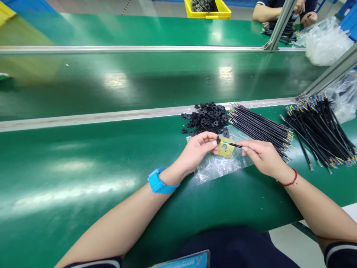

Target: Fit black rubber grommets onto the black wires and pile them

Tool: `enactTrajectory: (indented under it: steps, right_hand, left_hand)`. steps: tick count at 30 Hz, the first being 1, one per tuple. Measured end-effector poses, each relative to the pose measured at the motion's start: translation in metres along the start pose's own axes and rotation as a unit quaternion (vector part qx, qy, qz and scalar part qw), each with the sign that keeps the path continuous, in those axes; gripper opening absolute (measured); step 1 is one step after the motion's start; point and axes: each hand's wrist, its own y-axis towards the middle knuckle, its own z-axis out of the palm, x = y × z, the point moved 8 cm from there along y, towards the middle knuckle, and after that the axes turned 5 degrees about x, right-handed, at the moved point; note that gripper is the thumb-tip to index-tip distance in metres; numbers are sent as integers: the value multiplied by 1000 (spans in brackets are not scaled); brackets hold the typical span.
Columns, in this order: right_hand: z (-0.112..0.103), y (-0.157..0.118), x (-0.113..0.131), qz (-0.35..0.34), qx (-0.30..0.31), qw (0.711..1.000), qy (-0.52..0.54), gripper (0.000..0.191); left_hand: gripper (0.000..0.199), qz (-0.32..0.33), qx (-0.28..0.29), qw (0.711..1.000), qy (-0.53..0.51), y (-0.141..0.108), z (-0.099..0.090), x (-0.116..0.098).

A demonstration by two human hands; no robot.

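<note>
Between thumb and fingers, my left hand (201, 149) pinches a small black plastic clip (218, 140). My right hand (260, 155) grips a short black cable (235, 144), whose stripped coloured wires point left at the clip. Whether the wire tips touch the clip, I cannot tell. Just below them is a yellowish square plate (226, 150) with a round hole, over a clear plastic bag (223, 167). A heap of similar black clips (208, 117) lies beyond my left hand. A row of black cables (260, 126) with bare coloured ends lies beyond my right hand.
Another bundle of cables (320, 130) is at the far right. A metal rail (111, 117) runs along the green bench (83, 156). Across it, a co-worker's arm (266, 14) is beside more cables. A yellow bin (208, 15) and plastic bags (327, 41) are farther back.
</note>
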Motion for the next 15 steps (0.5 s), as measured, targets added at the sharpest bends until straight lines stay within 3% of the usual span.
enactTrajectory:
  steps: [6,15]
  right_hand:
    - [3,2,3,-5,12,1000,-14,29]
    - [13,-2,3,-9,68,993,-96,31]
  left_hand:
    - [28,-52,26,994,-87,-3,6,5]
    - [26,-46,18,999,-14,-2,3,5]
